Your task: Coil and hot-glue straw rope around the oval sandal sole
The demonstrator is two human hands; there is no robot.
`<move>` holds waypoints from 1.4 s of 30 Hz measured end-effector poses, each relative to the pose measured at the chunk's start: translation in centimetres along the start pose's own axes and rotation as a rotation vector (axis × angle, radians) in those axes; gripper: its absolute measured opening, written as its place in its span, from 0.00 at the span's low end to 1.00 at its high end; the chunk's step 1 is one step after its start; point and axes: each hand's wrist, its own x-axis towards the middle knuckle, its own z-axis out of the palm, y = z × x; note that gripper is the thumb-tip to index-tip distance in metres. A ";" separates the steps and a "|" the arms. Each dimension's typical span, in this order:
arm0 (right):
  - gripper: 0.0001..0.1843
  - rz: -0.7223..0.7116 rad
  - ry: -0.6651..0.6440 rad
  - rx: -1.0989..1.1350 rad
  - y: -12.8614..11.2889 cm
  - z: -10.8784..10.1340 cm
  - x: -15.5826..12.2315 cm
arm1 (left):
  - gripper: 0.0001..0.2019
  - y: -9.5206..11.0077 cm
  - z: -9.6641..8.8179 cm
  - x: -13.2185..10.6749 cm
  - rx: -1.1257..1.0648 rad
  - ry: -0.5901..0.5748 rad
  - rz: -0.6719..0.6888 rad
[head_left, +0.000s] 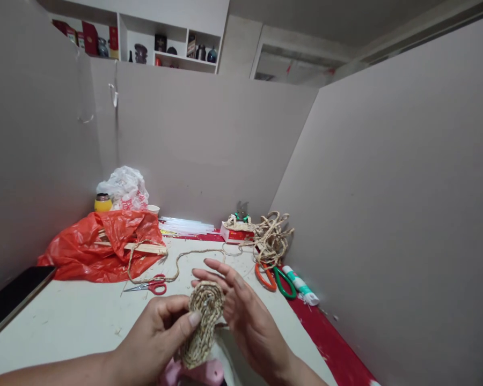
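Observation:
My left hand [161, 332] pinches a small oval piece of woven straw braid [203, 321], thumb pressed on its front face. My right hand [241, 311] is beside and behind the piece, fingers stretched out and spread, touching its far edge. A straw cord [185, 257] trails from near the piece across the table toward a loose bundle of braided straw rope [271, 238] at the back right. A pink object [203, 372] shows just below the woven piece at the frame's bottom edge.
Small red-handled scissors [153, 285] lie left of my hands. Orange-and-green-handled shears [276, 279] and a glue tube [301, 287] lie on the right. A red plastic bag [100, 244] over wooden sticks, a white bag [124, 187], a yellow jar [103, 203], a red box [235, 233], a dark tablet [12, 297]. Partition walls enclose the white table [76, 316].

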 end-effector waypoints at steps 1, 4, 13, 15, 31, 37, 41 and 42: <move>0.24 -0.036 0.045 -0.045 0.1 -0.3 0.1 | 0.14 0.1 -0.2 0.0 0.044 0.038 0.017; 0.17 -0.103 0.129 -0.156 0.6 -0.9 0.2 | 0.15 0.2 -0.5 -0.1 0.111 0.083 0.026; 0.08 -0.096 0.152 -0.207 1.5 -0.6 0.4 | 0.16 0.2 -0.8 0.2 0.246 0.083 0.111; 0.08 -0.081 0.140 -0.164 1.6 -0.7 0.5 | 0.16 0.2 -0.9 0.3 0.312 0.094 0.149; 0.13 0.108 0.068 0.106 1.4 -0.6 1.1 | 0.15 1.1 -0.4 0.1 0.322 0.113 0.245; 0.14 -0.096 0.123 -0.117 1.1 -0.9 0.9 | 0.14 0.5 -0.9 0.3 0.394 0.114 0.242; 0.09 -0.088 0.138 -0.159 1.0 -0.8 0.8 | 0.16 -0.2 -1.2 0.3 0.515 0.098 0.236; 0.08 -0.090 0.140 -0.157 1.0 -0.8 0.8 | 0.16 -0.3 -1.3 0.3 0.544 0.097 0.238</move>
